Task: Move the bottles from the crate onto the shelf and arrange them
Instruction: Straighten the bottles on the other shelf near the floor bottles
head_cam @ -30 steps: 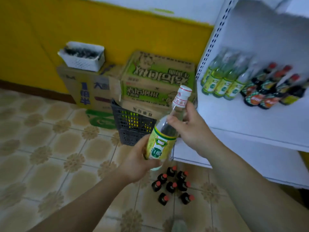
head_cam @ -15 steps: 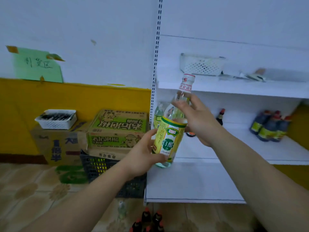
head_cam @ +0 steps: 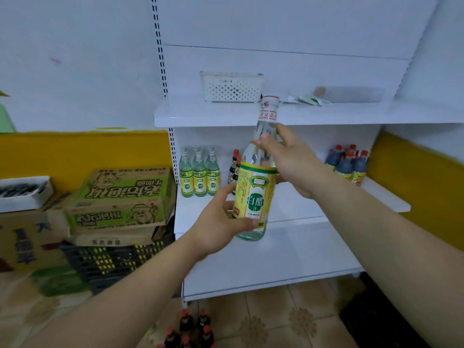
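1. Shelf unit (head_cam: 301, 71). White, it fills the centre and right of the frame. The middle shelf (head_cam: 384, 197) is the working level and carries stock already. The lower shelf (head_cam: 276, 267), below centre, shows only bare board.

2. Cardboard boxes (head_cam: 120, 197), left of centre. They are stacked on the black crate (head_cam: 108, 262), which stands just beside the unit's left upright. Its inside is hidden.

3. Left hand (head_cam: 218, 222), centre frame. Fingers and thumb are wrapped round the lower body of the held bottle (head_cam: 253, 194), near the base. This grasp appears to carry the weight.

4. Right hand (head_cam: 291, 162), right of centre. Its fingers are curled round the bottle's shoulder and neck. This upper grasp probably steers the tilt, while the label faces the camera.

5. Held bottle. Clear glass with a yellow-green label, it is nearly upright and leans slightly right. It is in the air before the middle shelf, touching no board, so placement is not yet done.

6. Three matching bottles (head_cam: 199, 172). They stand upright in a close row at the left end of the middle shelf, labels forward. Judgement: the held bottle belongs just beside them.

7. Dark bottles (head_cam: 234, 164), partly hidden behind the held bottle. A second dark cluster (head_cam: 347, 163) stands at the shelf's right end. Types seem grouped.

8. Floor bottles (head_cam: 190, 330), red-capped, bottom centre. They stand on the tiles and likely await shelving.
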`<state>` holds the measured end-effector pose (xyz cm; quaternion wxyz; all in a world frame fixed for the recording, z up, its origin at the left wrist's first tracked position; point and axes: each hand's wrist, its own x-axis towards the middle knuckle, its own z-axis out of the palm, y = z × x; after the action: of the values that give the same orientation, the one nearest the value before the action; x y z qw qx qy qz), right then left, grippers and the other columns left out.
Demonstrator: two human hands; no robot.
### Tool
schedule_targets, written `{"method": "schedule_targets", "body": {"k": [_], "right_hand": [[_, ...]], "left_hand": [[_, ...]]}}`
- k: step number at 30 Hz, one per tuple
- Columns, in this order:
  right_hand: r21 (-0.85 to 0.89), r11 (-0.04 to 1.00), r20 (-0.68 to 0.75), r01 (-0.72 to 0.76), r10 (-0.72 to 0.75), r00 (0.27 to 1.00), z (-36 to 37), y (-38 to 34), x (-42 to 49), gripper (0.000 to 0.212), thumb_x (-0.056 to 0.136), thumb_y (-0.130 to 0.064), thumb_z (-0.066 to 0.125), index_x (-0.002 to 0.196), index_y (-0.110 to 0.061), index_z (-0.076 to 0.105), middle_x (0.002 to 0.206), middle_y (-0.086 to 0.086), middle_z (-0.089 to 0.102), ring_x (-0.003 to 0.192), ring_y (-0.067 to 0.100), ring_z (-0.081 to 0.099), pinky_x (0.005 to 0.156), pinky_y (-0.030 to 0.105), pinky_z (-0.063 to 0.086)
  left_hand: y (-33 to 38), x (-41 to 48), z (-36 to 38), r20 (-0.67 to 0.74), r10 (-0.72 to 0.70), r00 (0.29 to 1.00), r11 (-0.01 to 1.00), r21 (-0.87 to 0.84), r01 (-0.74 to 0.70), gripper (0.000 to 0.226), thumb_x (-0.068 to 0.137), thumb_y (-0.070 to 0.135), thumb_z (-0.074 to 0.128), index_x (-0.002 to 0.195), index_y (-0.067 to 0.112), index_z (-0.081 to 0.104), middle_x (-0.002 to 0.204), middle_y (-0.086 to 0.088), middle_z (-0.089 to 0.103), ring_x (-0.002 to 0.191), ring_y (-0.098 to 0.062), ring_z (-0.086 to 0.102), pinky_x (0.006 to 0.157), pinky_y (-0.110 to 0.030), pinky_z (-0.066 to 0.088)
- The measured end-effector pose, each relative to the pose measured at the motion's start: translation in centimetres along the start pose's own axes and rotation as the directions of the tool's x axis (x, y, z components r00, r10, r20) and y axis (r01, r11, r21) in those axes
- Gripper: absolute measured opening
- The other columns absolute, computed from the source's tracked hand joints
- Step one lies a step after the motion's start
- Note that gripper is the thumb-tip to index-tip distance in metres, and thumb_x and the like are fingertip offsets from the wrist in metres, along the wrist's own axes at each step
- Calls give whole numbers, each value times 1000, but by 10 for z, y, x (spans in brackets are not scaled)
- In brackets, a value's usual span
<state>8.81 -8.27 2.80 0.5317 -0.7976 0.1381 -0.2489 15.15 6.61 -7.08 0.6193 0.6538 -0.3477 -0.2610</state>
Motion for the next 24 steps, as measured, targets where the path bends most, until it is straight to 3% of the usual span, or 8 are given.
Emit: {"method": "schedule_targets", "body": {"k": [4,7,11,15,18,21,24], "right_hand": [[-13,997,-7,-75,75,997,-4,28,28,16,95,-48,49,110,-44,50,119,-3,63,106,19,62,83,52,56],[-31,993,-2,-115,115,993,2,51,57,25,94,-47,50,119,-41,49,122,-2,60,107,22,62,82,53,56],[-83,989,33,-123,127,991,13,86,95,12,95,-44,50,107,-46,51,108,-9,65,99,18,66,81,50,57],[-106,987,70,-123,130,989,24,122,121,17,95,-38,52,110,-46,50,99,-14,66,95,11,66,85,41,55],[-117,987,122,-115,129,984,36,145,137,29,95,-33,54,121,-42,47,103,-21,60,103,7,60,92,37,50],[-108,988,212,-107,128,969,48,171,153,37,94,-30,56,129,-37,45,110,-21,60,106,1,56,91,33,49],[-128,988,326,-89,127,937,65,204,173,44,92,-32,59,132,-34,42,121,-15,58,115,6,52,96,37,47]], "left_hand": [[-19,29,-1,29,-45,999,999,-22,45,68,73,-1,76,114,43,44,104,-3,70,97,-26,68,93,-50,51],[-40,61,-8,47,-67,997,997,-41,69,75,75,-4,73,124,40,39,107,-5,70,97,-25,68,93,-49,51],[-71,104,-21,72,-110,991,992,-61,114,70,74,-7,72,115,41,42,111,-6,67,97,-23,68,89,-41,54],[-104,137,-31,110,-168,980,985,-17,171,71,74,-5,73,119,37,39,109,0,65,96,-15,67,82,-31,56],[-129,152,-41,99,-223,970,975,1,224,69,74,-4,74,111,42,40,108,4,64,97,-10,65,78,-25,55],[-155,161,-51,59,-292,955,957,20,291,77,74,-5,74,123,40,36,105,8,65,97,-7,64,79,-24,54],[-180,168,-59,23,-318,948,947,59,316,79,76,-3,74,133,35,34,112,9,66,105,-4,62,85,-22,52]]}}
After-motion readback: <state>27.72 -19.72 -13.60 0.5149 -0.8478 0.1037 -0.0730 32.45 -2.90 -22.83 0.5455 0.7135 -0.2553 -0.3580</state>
